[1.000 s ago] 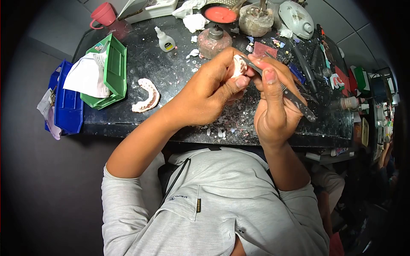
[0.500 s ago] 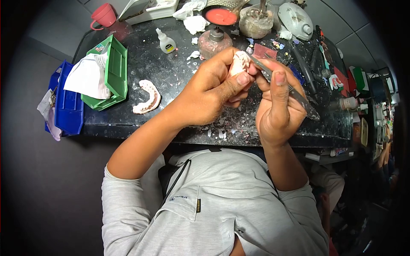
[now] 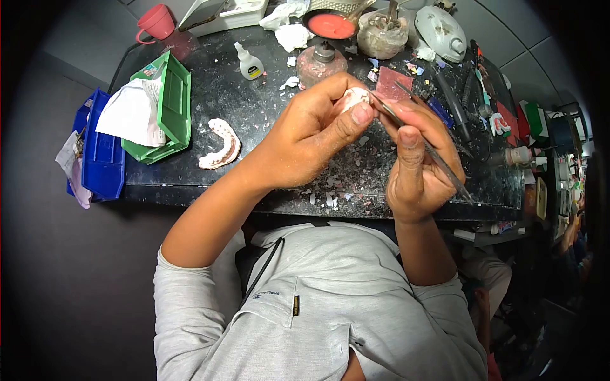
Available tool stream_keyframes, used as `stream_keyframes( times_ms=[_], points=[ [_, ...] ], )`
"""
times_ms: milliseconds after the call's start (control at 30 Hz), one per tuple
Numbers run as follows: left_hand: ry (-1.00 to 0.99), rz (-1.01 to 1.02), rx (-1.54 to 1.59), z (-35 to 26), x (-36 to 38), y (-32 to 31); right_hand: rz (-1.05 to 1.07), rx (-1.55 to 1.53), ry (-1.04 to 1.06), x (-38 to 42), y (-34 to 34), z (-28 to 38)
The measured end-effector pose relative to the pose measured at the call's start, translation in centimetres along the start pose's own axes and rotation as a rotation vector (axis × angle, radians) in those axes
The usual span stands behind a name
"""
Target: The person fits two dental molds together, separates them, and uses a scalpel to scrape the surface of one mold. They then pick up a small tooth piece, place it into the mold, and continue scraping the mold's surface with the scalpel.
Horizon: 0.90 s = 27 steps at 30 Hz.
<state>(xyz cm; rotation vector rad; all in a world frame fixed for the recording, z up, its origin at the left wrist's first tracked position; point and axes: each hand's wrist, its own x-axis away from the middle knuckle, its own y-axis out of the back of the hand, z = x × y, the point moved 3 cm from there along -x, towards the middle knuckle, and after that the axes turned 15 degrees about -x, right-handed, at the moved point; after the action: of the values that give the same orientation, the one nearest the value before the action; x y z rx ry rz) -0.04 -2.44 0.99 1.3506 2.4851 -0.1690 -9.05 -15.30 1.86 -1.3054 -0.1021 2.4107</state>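
Note:
My left hand (image 3: pixel 314 136) is wrapped round a small whitish-pink dental cast (image 3: pixel 356 96), most of it hidden by the fingers and thumb. In my right hand (image 3: pixel 419 168) is a long, flat grey metal tool (image 3: pixel 441 164), gripped between thumb and fingers. Its upper end reaches right to the cast's edge beside my left thumb, while the other end slants down past my right palm. Left of my forearm, a second, horseshoe-shaped dental cast (image 3: pixel 223 147) lies on the black worktop (image 3: pixel 267 198).
Green (image 3: pixel 179 108) and blue (image 3: pixel 105 162) bins stand at left, papers in them. Behind my hands are a dropper bottle (image 3: pixel 248 63), a burner jar (image 3: pixel 322 66), a pan of red wax (image 3: pixel 330 26) and a pink sheet (image 3: pixel 394 84). Plaster scraps litter the worktop.
The cast has turned and sunk deeper into my left hand. My right hand has shifted slightly right and down, and the tool has rolled so its edge shows narrower.

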Motion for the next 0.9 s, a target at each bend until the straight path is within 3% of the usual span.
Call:
stream_keyframes(
  times_ms=[267,367,900],
  points=[
    [-0.045,-0.046,-0.173,-0.1,0.1,0.1,0.128,0.038,0.062,-0.3,0.1,0.3],
    [-0.054,-0.037,-0.129,-0.4,0.0,0.0,0.221,0.131,0.139,-0.8,-0.2,0.8],
    [0.056,-0.084,0.134,-0.3,0.3,-0.9,0.279,0.481,0.312,-0.2,-1.5,1.6]
  ],
)
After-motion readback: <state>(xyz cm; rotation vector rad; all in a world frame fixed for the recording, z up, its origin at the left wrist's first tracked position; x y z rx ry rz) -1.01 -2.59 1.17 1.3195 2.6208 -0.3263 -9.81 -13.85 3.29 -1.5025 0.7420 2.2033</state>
